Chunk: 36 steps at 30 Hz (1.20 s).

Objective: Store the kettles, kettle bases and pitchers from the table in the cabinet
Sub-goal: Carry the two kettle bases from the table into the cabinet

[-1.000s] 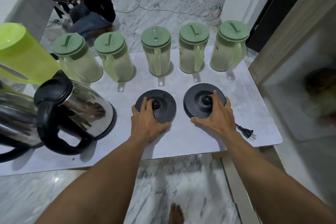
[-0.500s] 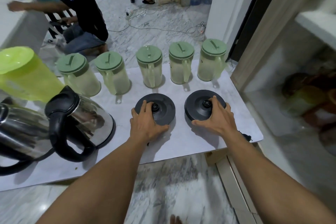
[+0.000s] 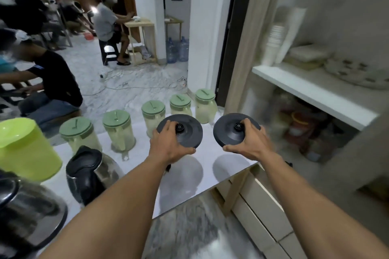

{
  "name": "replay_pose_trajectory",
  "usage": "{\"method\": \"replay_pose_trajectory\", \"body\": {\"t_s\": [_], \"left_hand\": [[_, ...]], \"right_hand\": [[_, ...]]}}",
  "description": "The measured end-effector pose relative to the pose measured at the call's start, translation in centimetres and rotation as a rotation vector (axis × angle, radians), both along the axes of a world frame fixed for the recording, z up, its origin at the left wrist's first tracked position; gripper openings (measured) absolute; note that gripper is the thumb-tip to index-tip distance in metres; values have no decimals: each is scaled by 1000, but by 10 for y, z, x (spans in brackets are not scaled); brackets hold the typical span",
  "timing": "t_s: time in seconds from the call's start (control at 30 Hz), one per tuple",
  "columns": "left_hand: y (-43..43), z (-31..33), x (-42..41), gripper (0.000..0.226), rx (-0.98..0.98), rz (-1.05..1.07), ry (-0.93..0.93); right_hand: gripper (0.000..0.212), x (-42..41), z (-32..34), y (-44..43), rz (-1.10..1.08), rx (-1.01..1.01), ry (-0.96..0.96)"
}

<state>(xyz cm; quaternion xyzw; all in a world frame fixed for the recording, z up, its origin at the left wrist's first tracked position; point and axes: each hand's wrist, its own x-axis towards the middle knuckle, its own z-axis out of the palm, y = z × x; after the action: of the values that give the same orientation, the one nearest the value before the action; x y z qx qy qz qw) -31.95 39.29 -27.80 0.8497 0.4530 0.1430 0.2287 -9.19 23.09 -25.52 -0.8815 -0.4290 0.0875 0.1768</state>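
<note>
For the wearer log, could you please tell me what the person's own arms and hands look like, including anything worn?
Both forearms are bare, with no sleeves in view. The left hand and right hand wear no gloves; no rings, watch or wristbands show on either.

Left hand (image 3: 168,145), right hand (image 3: 251,142): outstretched; clasped

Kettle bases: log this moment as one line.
left hand holds kettle base | right hand holds second base | both above table | pitchers remain

marble floor (image 3: 134,82) | white pillar (image 3: 202,27) | wooden side table (image 3: 140,25)
</note>
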Motion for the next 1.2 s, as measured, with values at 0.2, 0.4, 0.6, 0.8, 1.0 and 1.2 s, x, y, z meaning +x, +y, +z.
{"method": "replay_pose_trajectory", "body": {"t_s": [0.2,0.4,0.6,0.8,1.0,1.2], "left_hand": [[-19,70,-9,105,63,-223,-71],[-65,134,3,105,142,-456,-141],[-120,182,20,100,145,-673,-179],[-187,235,47,95,113,-836,-223],[-269,263,79,100,49,-957,-255],[-351,279,115,111,108,-1031,-212]], "right_hand": [[93,-49,74,-76,-210,23,-44],[108,-92,143,-162,-396,51,-112],[103,-120,199,-245,-551,69,-157],[101,-133,242,-329,-716,82,-175],[107,-131,261,-409,-840,92,-196],[118,-113,275,-481,-896,73,-228]]}}
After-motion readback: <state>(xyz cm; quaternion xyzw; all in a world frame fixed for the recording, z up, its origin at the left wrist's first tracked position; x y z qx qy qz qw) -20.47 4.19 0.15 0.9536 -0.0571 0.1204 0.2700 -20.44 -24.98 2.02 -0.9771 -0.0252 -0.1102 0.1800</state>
